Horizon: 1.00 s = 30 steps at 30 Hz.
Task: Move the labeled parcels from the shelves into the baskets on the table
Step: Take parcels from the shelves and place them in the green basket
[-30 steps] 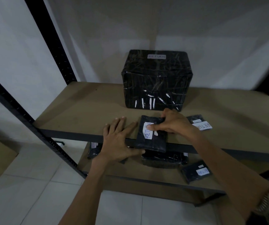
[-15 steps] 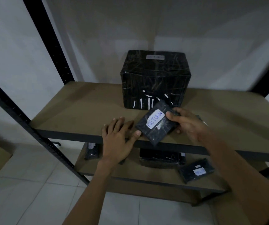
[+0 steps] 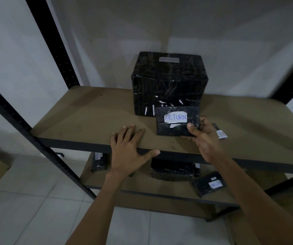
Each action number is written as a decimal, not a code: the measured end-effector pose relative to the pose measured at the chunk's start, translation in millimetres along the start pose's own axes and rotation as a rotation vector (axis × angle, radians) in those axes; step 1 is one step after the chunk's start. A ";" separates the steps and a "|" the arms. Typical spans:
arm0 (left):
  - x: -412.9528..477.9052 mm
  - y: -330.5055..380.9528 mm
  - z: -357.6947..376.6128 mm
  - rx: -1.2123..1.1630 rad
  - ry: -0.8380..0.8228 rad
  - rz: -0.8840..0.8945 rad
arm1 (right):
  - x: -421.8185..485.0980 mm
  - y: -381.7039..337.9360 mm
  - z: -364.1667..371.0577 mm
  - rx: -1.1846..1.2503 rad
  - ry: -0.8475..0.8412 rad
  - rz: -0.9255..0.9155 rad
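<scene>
- We hold a small flat black parcel [image 3: 176,121] in our right hand [image 3: 204,138], thumb on its near right corner and fingers behind it, so its white "RETURN" label [image 3: 175,117] faces us; it is tipped up just above the upper shelf [image 3: 89,119].
- Our left hand [image 3: 129,151] holds nothing: it lies flat and spread on the near edge of that shelf, just left of the parcel and not touching it.
- Behind the held parcel stands a large black-wrapped box [image 3: 168,82] with a faint label on top; it remains on the shelf.
- At the right, mostly hidden behind our right hand, another small parcel [image 3: 221,134] shows only part of a label.
- On the lower shelf [image 3: 142,188] we see more dark parcels: one at the left [image 3: 98,162], a bulkier one in the middle [image 3: 174,171] and a small labeled one at the right [image 3: 209,185].
- No baskets or bench are in view, so we cannot tell how many parcels are already delivered.
- We judge the task far from finished: one parcel is in hand but not yet carried off, and at least five remain on the shelves.
</scene>
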<state>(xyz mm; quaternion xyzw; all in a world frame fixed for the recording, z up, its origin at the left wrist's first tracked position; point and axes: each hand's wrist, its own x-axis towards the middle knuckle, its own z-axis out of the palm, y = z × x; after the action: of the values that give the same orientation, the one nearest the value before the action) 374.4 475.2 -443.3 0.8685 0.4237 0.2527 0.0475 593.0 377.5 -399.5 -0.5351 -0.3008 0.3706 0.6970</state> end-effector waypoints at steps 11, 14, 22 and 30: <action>-0.4 0.4 -1.0 -0.012 0.008 0.002 | -5.4 -0.7 5.1 -0.089 0.059 -0.017; -5.1 0.7 0.3 -0.002 0.014 0.001 | -14.1 -4.2 6.2 -0.145 0.099 -0.028; -49.7 28.4 -4.6 -0.084 -0.079 -0.021 | -60.4 -13.0 -2.2 -0.168 0.121 0.018; -148.1 93.9 -54.4 -0.503 -0.251 -0.183 | -168.0 -30.3 -56.2 -0.013 0.099 0.179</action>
<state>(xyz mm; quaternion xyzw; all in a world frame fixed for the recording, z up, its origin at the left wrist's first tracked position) 339.2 295.7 -427.3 0.8121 0.4153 0.2352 0.3358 553.3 202.6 -387.8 -0.5819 -0.2194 0.4027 0.6716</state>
